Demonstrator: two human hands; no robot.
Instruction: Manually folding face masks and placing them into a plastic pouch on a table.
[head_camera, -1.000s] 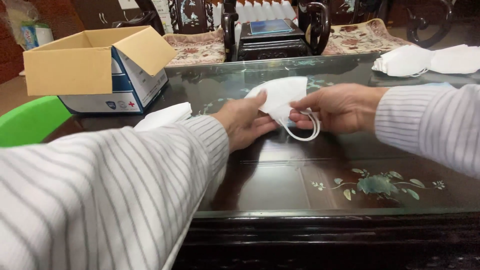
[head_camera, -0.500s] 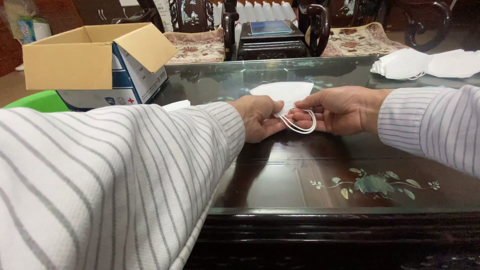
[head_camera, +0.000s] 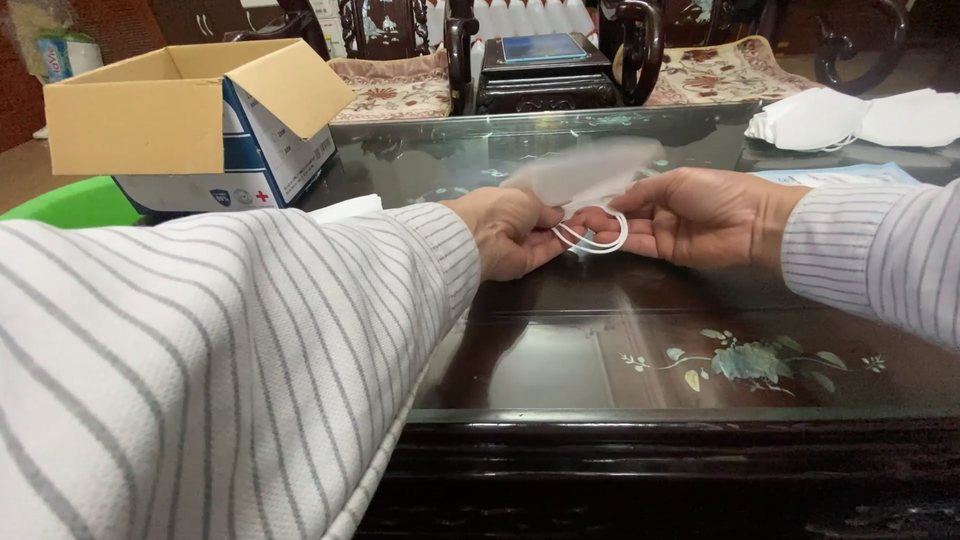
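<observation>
A white folded face mask (head_camera: 590, 172), blurred by motion, hangs just above the dark glass-topped table (head_camera: 600, 350) at its middle. My left hand (head_camera: 512, 233) pinches the mask's near edge and its white ear loops (head_camera: 592, 236). My right hand (head_camera: 700, 215) grips the same mask from the right, fingers around the loops. Both forearms wear white sleeves with grey stripes; the left sleeve fills the lower left of the view.
An open cardboard box (head_camera: 190, 120) with blue and white sides stands at the back left, beside a green object (head_camera: 75, 203). A pile of white masks (head_camera: 860, 118) lies at the back right over a pale blue sheet (head_camera: 840, 175). Dark carved furniture (head_camera: 545, 65) stands behind.
The mask has dropped from upright to lying flatter and lower between my hands. My left arm has swung further across the view, hiding more of the table's left side.
</observation>
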